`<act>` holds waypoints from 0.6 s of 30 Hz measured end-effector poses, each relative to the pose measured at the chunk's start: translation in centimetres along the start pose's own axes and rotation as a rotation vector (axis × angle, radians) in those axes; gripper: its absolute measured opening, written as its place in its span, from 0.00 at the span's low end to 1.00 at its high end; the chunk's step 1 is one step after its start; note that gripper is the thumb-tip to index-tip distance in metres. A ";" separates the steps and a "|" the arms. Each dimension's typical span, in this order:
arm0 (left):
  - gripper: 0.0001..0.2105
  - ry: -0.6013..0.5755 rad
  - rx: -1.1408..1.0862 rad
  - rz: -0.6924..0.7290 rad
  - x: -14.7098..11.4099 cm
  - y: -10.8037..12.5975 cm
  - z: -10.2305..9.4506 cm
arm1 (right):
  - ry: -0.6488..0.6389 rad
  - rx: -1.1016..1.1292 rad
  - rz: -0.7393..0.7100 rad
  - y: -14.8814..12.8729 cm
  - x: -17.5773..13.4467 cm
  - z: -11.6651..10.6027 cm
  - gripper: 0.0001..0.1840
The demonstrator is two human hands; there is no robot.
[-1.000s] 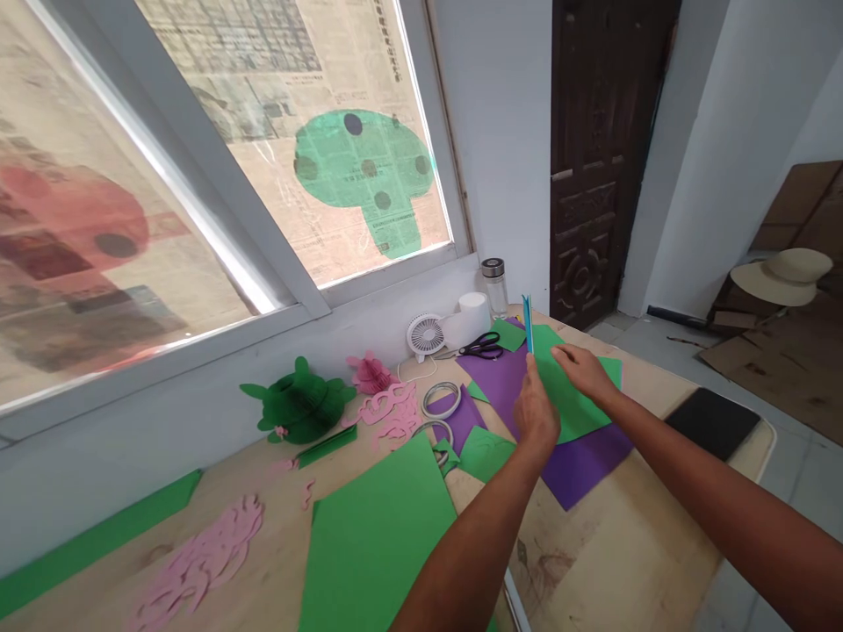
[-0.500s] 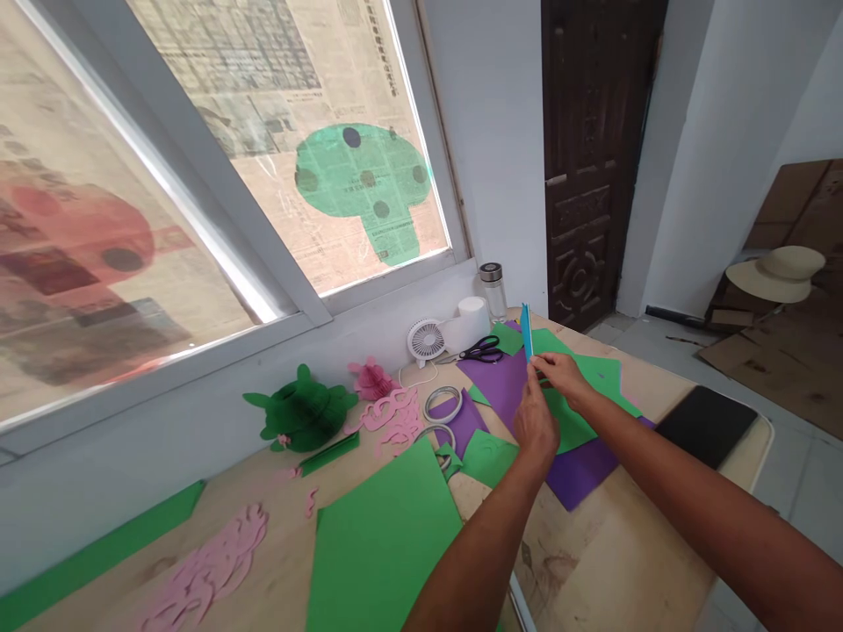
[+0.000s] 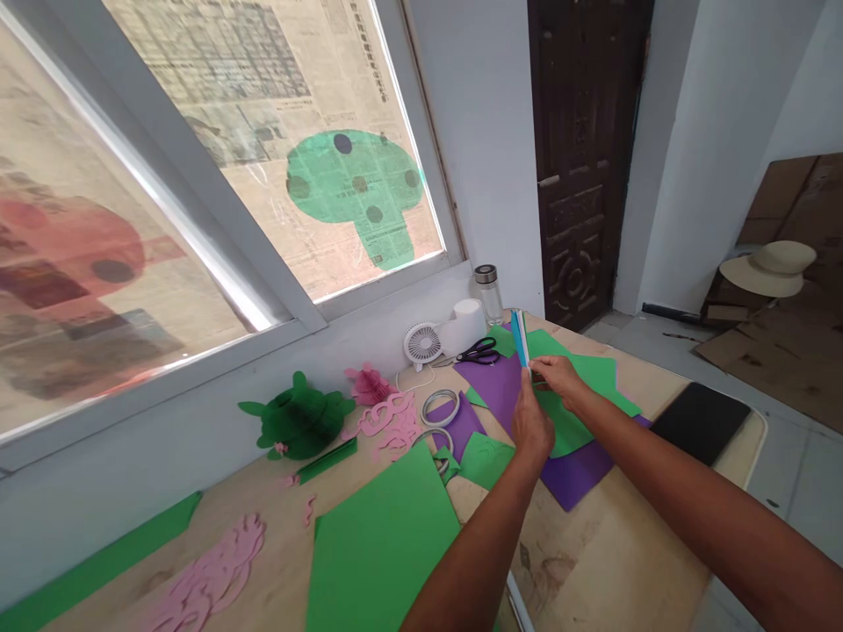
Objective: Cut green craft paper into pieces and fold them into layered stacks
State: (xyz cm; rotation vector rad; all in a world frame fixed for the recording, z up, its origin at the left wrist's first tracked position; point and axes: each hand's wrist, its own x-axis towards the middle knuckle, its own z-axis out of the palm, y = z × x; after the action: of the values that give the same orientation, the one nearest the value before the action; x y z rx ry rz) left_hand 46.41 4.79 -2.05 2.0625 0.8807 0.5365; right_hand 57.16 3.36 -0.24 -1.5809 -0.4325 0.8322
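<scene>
Blue folded paper near-upright over desk; L hand grip closed on its base; R hand at lower edge, fingers bunched, hold: can't tell; prob. light, flexible, easily creased; best held low, w/ light pressure.

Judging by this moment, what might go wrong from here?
The blue-and-white layered piece stands upright, held low by the left hand with the right hand against it; its layers might slip out of line. The right forearm passes near the black flat object and might nudge it.
</scene>
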 end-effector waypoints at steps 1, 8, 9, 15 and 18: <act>0.39 0.001 -0.006 0.002 0.0 -0.1 0.0 | 0.011 0.002 0.006 0.0 0.0 0.1 0.17; 0.39 -0.002 -0.041 0.015 0.1 -0.6 0.0 | 0.025 0.040 0.040 0.1 0.1 0.3 0.17; 0.39 -0.003 -0.043 0.015 0.1 -0.6 0.0 | 0.025 0.045 0.044 0.2 0.0 0.3 0.17; 0.38 -0.015 -0.053 0.019 0.1 -0.8 -0.1 | 0.030 0.053 0.063 0.2 0.0 0.5 0.18; 0.39 -0.012 -0.056 0.014 0.1 -0.8 0.0 | 0.035 0.055 0.065 0.1 -0.1 0.5 0.17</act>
State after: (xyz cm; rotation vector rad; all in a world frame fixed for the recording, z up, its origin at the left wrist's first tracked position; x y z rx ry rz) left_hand 46.15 5.21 -2.64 2.0206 0.8357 0.5498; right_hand 56.68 3.60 -0.32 -1.5635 -0.3315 0.8577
